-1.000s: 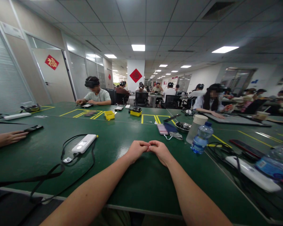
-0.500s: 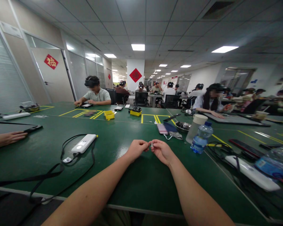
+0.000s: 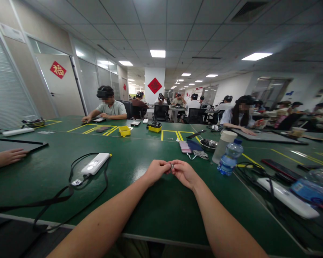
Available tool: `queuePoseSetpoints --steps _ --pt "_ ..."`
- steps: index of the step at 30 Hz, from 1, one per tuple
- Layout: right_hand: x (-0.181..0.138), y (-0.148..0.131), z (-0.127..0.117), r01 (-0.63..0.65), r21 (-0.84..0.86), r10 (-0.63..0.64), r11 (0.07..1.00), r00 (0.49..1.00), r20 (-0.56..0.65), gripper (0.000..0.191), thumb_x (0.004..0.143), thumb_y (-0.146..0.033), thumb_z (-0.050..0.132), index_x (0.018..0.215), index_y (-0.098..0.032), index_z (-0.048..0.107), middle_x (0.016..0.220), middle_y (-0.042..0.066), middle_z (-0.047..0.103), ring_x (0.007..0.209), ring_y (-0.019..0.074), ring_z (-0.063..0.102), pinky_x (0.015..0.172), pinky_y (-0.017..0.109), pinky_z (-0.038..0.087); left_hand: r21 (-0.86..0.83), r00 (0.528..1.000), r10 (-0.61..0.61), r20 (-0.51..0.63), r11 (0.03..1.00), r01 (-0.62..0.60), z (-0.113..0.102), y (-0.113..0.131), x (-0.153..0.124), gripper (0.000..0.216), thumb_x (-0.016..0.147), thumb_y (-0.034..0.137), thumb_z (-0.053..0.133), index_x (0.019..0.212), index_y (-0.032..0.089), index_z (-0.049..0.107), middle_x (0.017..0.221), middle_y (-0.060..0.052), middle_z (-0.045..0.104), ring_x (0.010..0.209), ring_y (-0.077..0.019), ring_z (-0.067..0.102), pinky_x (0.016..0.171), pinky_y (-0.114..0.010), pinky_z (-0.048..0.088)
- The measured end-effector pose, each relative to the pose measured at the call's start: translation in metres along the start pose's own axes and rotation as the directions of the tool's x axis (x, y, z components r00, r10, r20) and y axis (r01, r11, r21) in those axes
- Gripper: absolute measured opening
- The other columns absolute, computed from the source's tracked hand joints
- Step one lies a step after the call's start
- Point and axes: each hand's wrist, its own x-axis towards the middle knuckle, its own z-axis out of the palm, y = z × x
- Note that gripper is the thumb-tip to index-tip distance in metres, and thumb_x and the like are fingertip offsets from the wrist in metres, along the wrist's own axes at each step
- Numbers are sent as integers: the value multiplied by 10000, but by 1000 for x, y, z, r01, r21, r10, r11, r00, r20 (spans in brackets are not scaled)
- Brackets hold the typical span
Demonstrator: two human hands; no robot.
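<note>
My left hand point(image 3: 155, 171) and my right hand point(image 3: 185, 173) meet fingertip to fingertip just above the green table point(image 3: 150, 211), in the middle of the view. Both are closed in a pinch on a tiny metal part point(image 3: 172, 166) held between them; it is too small to name. My bare forearms run back toward the near table edge. A white power bank point(image 3: 96, 163) with a black cable lies to the left of my hands. A water bottle point(image 3: 230, 157) with a blue cap stands to the right.
A pale tumbler point(image 3: 223, 141), a steel bowl point(image 3: 209, 144) and a cloth pouch point(image 3: 194, 146) sit beyond my hands. Yellow bins point(image 3: 124, 131) stand farther back. Another person's hand point(image 3: 8, 156) rests at the left edge. Cables and a white device point(image 3: 288, 197) lie at right. Several seated people work around.
My hands came slightly apart, showing the small part between the fingertips, then stayed pinched on it. The dark phone by the other person's hand at left is gone.
</note>
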Motion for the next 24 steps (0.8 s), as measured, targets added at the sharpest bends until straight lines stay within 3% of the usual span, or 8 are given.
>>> queuePoseSetpoints --steps 16,20,24 --pt "-1 0 2 -14 -28 14 1000 1000 3 160 640 -114 641 798 -132 642 749 38 641 606 104 545 609 259 439 -35 1000 -20 -6 999 20 0 -3 1 260 730 330 567 735 102 691 678 -64 670 617 -134 591 616 -226 462" --pt "0 -1 1 19 14 -19 1000 1000 -5 151 670 -127 607 815 -136 648 788 56 651 674 135 583 695 304 460 -242 995 -98 18 965 99 -1 -4 3 192 726 218 578 811 88 690 741 -83 680 657 -135 611 680 -251 495" --pt "4 -1 -4 82 75 -75 994 992 -98 150 649 -111 631 790 -157 644 812 48 651 688 136 586 704 304 466 -501 982 -187 0 850 162 -5 -10 7 205 687 50 573 866 62 673 883 -127 674 778 -143 641 831 -277 492"
